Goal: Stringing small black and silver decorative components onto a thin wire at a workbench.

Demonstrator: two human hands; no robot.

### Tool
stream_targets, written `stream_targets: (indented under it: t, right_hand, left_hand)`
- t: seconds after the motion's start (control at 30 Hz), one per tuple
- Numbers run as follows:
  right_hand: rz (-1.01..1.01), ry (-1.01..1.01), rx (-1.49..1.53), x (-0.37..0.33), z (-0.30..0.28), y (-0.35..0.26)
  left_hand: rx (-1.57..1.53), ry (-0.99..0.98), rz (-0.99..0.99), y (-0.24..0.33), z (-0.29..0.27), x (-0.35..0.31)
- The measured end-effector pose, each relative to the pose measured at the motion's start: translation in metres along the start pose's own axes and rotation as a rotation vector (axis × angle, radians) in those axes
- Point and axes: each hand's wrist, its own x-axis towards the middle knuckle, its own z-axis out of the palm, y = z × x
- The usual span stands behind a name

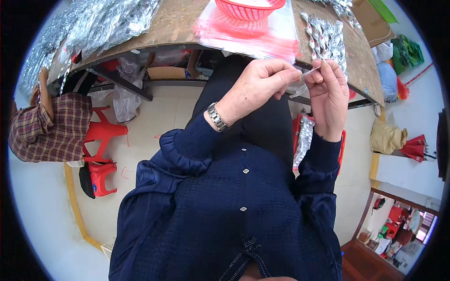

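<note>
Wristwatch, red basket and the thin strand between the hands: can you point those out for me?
Wristwatch [217, 117]: head view, on its metal links.
Red basket [248, 13]: head view, on its latticed side wall.
Thin strand [311, 71]: head view, on its exposed middle stretch.

Person's left hand [262, 84] and right hand [332, 91] pinching a thin thread [311, 72] at a table's edge [180, 23].
On the tabletop, a red basket [251, 12] rests on clear bags [243, 44], with silver strips [326, 37] to the right and silver packets [117, 23] heaped to the left. A watch [217, 117] circles the left wrist; at far left, a co-worker in plaid [54, 131] sits near a red stool [104, 131].
</note>
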Motion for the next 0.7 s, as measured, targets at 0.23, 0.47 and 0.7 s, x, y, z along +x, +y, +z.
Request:
stream_targets:
  t: [0.23, 0.47, 0.7]
  right_hand:
    - [-0.067, 0.023, -0.295, -0.002, 0.006, 0.002]
    - [-0.083, 0.015, -0.381, -0.006, 0.014, 0.003]
    - [-0.022, -0.025, -0.29, -0.008, 0.009, 0.004]
  left_hand:
    - [-0.089, 0.013, 0.035, 0.009, 0.007, 0.006]
    - [-0.066, 0.065, 0.055, 0.009, 0.009, 0.005]
    - [-0.076, 0.109, 0.058, 0.009, 0.007, 0.004]
